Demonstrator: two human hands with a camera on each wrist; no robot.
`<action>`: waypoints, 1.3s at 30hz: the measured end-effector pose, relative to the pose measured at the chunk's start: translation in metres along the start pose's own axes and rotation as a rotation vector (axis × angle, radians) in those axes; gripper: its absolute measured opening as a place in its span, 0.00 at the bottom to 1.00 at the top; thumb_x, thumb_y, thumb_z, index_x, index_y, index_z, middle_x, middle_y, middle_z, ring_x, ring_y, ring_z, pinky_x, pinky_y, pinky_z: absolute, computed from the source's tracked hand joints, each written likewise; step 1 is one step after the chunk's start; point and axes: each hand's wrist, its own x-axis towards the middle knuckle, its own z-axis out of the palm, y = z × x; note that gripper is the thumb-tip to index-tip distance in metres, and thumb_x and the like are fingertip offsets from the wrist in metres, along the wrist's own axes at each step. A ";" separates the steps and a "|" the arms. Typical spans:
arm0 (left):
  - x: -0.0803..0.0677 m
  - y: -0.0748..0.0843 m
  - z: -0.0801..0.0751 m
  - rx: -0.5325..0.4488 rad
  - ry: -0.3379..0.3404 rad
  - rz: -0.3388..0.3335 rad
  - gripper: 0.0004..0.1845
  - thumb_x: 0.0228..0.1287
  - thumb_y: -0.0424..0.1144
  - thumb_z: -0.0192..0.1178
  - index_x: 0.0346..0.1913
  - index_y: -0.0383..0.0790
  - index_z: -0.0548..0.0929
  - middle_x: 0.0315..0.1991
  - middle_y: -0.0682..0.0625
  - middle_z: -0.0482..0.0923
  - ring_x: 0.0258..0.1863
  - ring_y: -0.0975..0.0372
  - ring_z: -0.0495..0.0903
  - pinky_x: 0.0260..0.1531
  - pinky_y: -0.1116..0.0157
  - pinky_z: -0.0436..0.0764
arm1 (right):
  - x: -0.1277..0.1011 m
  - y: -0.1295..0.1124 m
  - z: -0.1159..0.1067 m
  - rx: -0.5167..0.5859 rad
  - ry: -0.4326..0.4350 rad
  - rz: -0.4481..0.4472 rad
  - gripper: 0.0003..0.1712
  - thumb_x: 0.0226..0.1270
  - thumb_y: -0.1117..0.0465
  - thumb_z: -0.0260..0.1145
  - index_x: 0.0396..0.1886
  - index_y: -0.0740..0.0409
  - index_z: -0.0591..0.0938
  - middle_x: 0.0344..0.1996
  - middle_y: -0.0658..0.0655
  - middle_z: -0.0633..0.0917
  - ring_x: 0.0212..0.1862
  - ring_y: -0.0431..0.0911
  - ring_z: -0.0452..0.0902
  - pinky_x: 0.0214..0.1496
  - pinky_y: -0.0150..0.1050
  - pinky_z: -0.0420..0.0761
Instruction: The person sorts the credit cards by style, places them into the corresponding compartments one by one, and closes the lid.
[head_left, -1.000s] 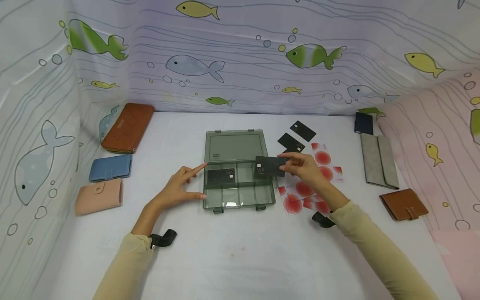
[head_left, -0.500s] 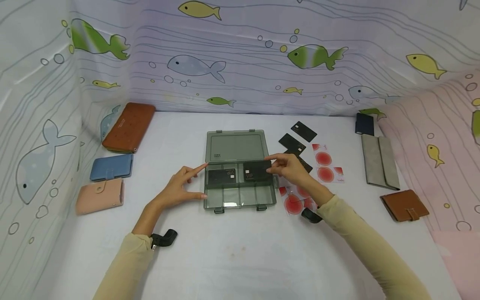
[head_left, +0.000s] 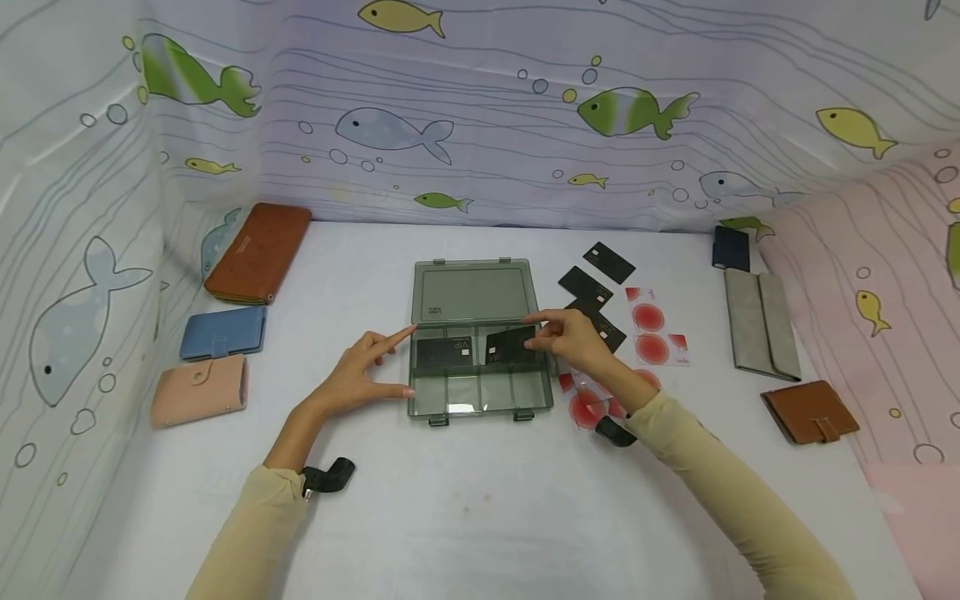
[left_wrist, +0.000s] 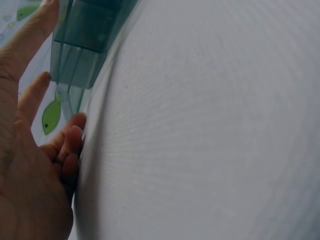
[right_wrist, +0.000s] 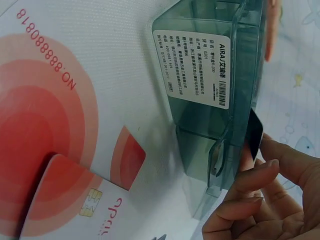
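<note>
A translucent grey-green compartment box [head_left: 474,292] lies with its lid swung back, in the middle of the table. My right hand [head_left: 573,337] pinches a black VIP card [head_left: 507,347] between thumb and fingers, tilted over the right rear compartment. The right wrist view shows that card's dark edge [right_wrist: 255,132] at the box rim. Another black VIP card [head_left: 441,353] lies in the left rear part. My left hand [head_left: 352,371] spans the box's left side, index fingertip at the rear and thumb at the front. In the left wrist view its other fingers [left_wrist: 72,142] bend loosely beside the box wall.
Right of the box lie several black cards [head_left: 609,262] and several red-and-white cards [head_left: 651,348]. Wallets line the left side: brown [head_left: 258,254], blue [head_left: 222,332] and pink [head_left: 198,392]. On the right are a navy one [head_left: 731,247], a grey one [head_left: 762,323] and a brown one [head_left: 809,410].
My right hand has carried the black VIP card leftward from the box's right edge and lowered it into the right rear part, tilting it. My left hand stays at the box's left side.
</note>
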 end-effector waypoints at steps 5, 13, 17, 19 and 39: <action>0.000 0.000 0.000 -0.001 -0.002 -0.002 0.53 0.45 0.51 0.79 0.76 0.64 0.62 0.46 0.48 0.67 0.38 0.59 0.62 0.38 0.60 0.59 | -0.005 -0.004 -0.003 -0.050 0.014 0.026 0.21 0.62 0.63 0.72 0.56 0.57 0.85 0.32 0.58 0.90 0.25 0.43 0.72 0.27 0.36 0.70; 0.000 0.001 -0.001 0.004 -0.003 -0.005 0.53 0.45 0.52 0.79 0.76 0.64 0.62 0.45 0.47 0.67 0.37 0.58 0.62 0.38 0.59 0.60 | -0.013 -0.008 -0.011 -0.110 0.071 0.003 0.19 0.63 0.64 0.71 0.54 0.58 0.85 0.32 0.58 0.90 0.25 0.46 0.78 0.29 0.37 0.75; 0.000 0.000 0.000 0.000 -0.003 0.001 0.53 0.45 0.52 0.79 0.76 0.64 0.62 0.45 0.48 0.67 0.37 0.59 0.62 0.38 0.60 0.60 | -0.014 -0.006 -0.014 -0.096 0.096 -0.010 0.18 0.62 0.65 0.72 0.53 0.60 0.86 0.30 0.59 0.89 0.24 0.44 0.73 0.27 0.36 0.72; 0.000 0.000 0.000 0.001 -0.004 0.006 0.53 0.45 0.52 0.79 0.76 0.64 0.62 0.45 0.48 0.67 0.37 0.59 0.62 0.38 0.60 0.60 | -0.013 -0.002 -0.017 -0.090 0.110 -0.011 0.18 0.61 0.65 0.72 0.53 0.61 0.85 0.30 0.59 0.89 0.24 0.44 0.72 0.27 0.36 0.71; 0.000 0.000 0.001 -0.002 -0.002 0.016 0.53 0.45 0.51 0.79 0.76 0.64 0.62 0.44 0.47 0.66 0.37 0.59 0.62 0.38 0.60 0.60 | -0.011 0.074 -0.073 -0.206 0.217 0.147 0.27 0.60 0.56 0.75 0.58 0.64 0.82 0.40 0.65 0.86 0.44 0.54 0.80 0.37 0.34 0.75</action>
